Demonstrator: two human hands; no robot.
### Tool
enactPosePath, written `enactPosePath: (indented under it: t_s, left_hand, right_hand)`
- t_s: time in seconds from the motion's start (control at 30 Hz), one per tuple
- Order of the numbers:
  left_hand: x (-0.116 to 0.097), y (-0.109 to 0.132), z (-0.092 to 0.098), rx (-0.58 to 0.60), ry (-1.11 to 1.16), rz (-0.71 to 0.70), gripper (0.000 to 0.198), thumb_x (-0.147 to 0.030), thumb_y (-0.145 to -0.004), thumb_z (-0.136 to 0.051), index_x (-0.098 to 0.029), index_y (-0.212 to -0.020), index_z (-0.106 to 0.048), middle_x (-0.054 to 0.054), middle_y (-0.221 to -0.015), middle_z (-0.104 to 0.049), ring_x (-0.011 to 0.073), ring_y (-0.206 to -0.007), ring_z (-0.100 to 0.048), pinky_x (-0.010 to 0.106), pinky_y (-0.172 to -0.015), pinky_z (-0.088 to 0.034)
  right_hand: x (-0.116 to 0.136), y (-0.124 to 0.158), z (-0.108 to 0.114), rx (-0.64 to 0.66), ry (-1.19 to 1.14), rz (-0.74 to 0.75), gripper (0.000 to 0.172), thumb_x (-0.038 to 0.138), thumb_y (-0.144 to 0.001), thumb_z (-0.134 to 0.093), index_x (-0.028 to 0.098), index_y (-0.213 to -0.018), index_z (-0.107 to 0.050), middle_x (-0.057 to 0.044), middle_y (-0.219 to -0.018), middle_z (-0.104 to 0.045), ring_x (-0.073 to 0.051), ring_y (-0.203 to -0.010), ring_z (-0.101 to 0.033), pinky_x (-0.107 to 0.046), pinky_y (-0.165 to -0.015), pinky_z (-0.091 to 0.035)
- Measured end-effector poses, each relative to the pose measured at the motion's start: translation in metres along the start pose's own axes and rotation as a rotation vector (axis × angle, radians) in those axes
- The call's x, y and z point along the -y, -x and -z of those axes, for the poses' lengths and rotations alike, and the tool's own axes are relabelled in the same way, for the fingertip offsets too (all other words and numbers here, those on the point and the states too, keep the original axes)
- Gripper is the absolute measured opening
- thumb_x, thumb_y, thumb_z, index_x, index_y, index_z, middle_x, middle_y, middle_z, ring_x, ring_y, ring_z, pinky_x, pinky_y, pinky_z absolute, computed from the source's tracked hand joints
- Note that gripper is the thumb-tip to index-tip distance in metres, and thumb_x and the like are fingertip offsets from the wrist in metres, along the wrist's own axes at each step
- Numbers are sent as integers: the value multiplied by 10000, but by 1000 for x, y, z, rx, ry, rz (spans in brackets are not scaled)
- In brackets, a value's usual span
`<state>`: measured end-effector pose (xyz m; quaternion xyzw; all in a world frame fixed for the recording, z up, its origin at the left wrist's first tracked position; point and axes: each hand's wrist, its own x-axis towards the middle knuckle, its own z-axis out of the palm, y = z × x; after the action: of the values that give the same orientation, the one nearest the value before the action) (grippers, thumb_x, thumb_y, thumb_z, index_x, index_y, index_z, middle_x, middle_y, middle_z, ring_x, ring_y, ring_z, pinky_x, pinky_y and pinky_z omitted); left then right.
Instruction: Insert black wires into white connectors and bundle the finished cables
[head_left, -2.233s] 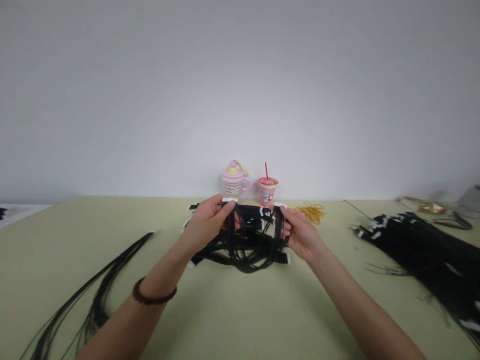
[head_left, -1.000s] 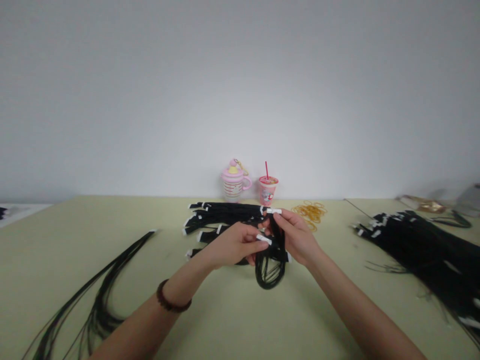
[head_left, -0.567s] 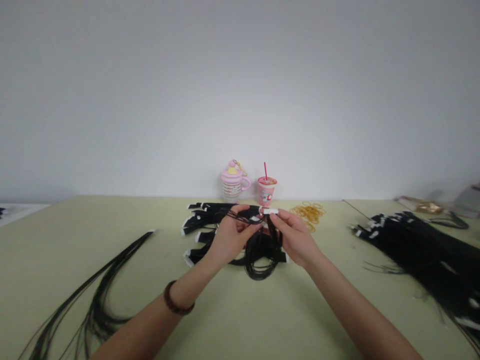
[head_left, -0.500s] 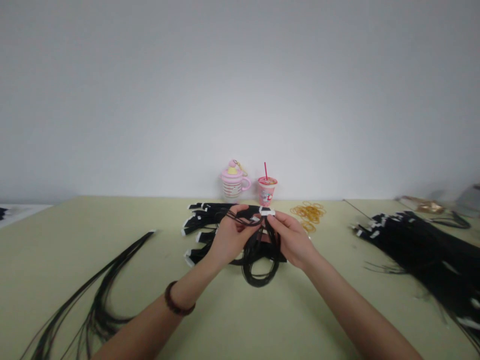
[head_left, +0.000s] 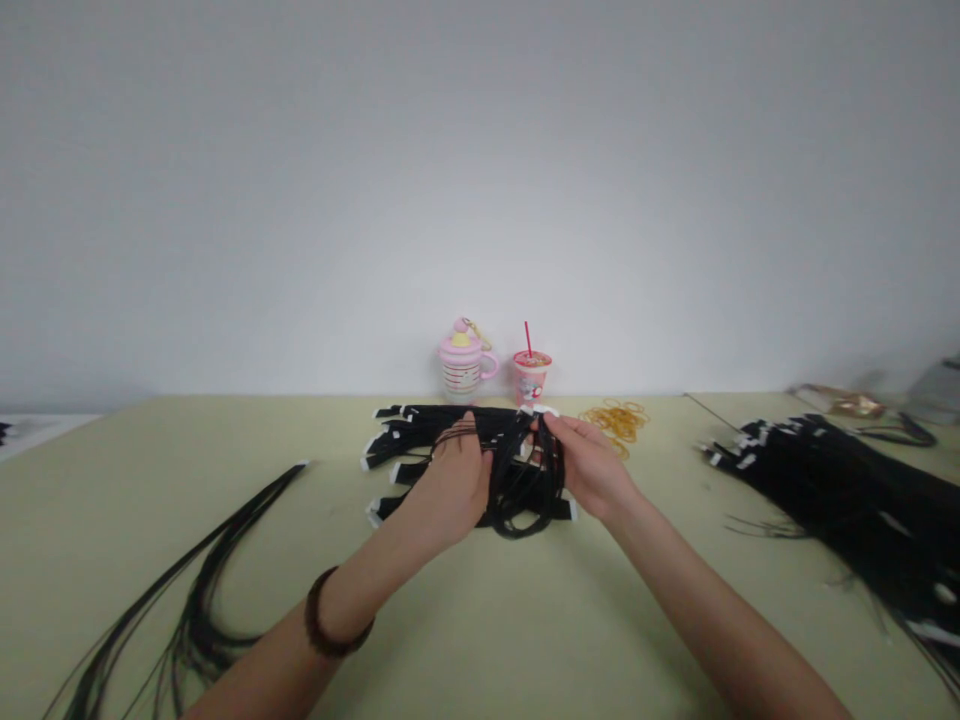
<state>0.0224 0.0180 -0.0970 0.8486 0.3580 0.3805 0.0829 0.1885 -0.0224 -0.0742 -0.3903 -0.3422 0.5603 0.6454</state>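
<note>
Between my hands hangs a black cable bundle (head_left: 525,522), bent into loops, with a white connector (head_left: 539,410) at its top. My right hand (head_left: 596,468) is closed on the bundle just below that connector. On the other side my left hand (head_left: 456,485) has its fingers curled around thin black wires of the same bundle; its fingertips are partly hidden. Behind and below lie several folded black cable bundles (head_left: 397,440) with white ends, stacked in rows on the pale yellow table (head_left: 465,650).
A loose black cable bundle (head_left: 247,510) stretches across the left side. Yellow rubber bands (head_left: 616,420) lie right of my hands. A pink lidded mug (head_left: 460,370) and a pink cup with a straw (head_left: 531,375) stand by the wall. A large pile of black cables (head_left: 847,500) covers the right.
My left hand has turned over and moved slightly left, drawing thin wires away from the connector. The looped bundle in my right hand has risen a little.
</note>
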Motion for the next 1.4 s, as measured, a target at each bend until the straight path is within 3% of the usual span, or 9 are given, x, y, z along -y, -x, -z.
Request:
enactPosePath:
  t_s: [0.13,0.23,0.3,0.37,0.47,0.67,0.87,1.1,1.4]
  left_hand:
    - [-19,11,21,123,-190,-75,552,-169,-903,-353,81,-1395,-338,345,-1496,-310,371,-1436,-253,549,-1114,-313]
    - [-33,16,56,512,-30,-263,491,-324,-914,-481,-63,-1329,-516,240,-1399,-521,310,-1312,-487,410,-1026,-446]
    - [-39,16,79,684,145,-319,299,-364,-901,-536,-190,-1097,-681,92,-1053,-740,209,-963,-690,284,-834,-521]
    - [-40,11,92,545,260,-190,292,-349,-940,-464,-196,-846,-694,13,-715,-709,122,-635,-638,206,-597,-472]
    - [-31,-3,86,111,357,114,265,-380,-914,-489,-165,-862,-634,21,-744,-658,115,-620,-568,203,-527,-414]
    - [-11,-17,46,420,631,254,410,-527,-875,-501,-148,-754,-599,-35,-599,-488,81,-512,-429,188,-447,-338]
    - [-7,-11,43,543,854,353,290,-460,-842,-589,-170,-840,-601,-63,-552,-474,50,-377,-374,165,-349,-271]
    - [6,-22,52,258,901,551,227,-343,-759,-679,-165,-654,-585,-20,-498,-552,80,-353,-462,165,-333,-338]
    - [44,-39,75,-262,970,628,216,-172,-776,-639,-124,-575,-576,54,-503,-610,92,-332,-475,180,-335,-360]
  right_hand:
    - [11,-5,10,-62,16,103,427,491,-486,-879,153,-682,-705,10,-640,-673,-81,-558,-549,-202,-541,-442]
    - [16,-8,17,-69,46,168,400,491,-499,-875,170,-668,-705,27,-652,-666,-76,-603,-550,-190,-582,-443]
    - [19,-5,18,-22,91,164,377,479,-537,-865,159,-663,-710,17,-648,-663,-74,-579,-534,-193,-558,-420]
    - [21,0,15,55,138,126,368,472,-572,-852,144,-664,-713,-2,-638,-662,-79,-546,-526,-204,-525,-394]
    - [19,9,8,164,187,74,372,476,-596,-840,135,-669,-711,-13,-632,-659,-87,-538,-533,-211,-517,-380]
    - [2,14,2,305,230,40,354,464,-638,-823,140,-734,-716,-11,-662,-663,-97,-584,-555,-224,-584,-424]
    - [-7,13,3,321,235,51,302,456,-690,-786,176,-784,-729,-2,-708,-663,-105,-610,-554,-232,-608,-454]
    - [4,12,10,336,354,249,203,365,-715,-787,229,-865,-777,-62,-1199,-637,-164,-937,-608,-287,-822,-482]
    - [42,32,16,559,821,684,95,219,-791,-725,243,-867,-777,-118,-1161,-614,-233,-1142,-547,-376,-942,-457]
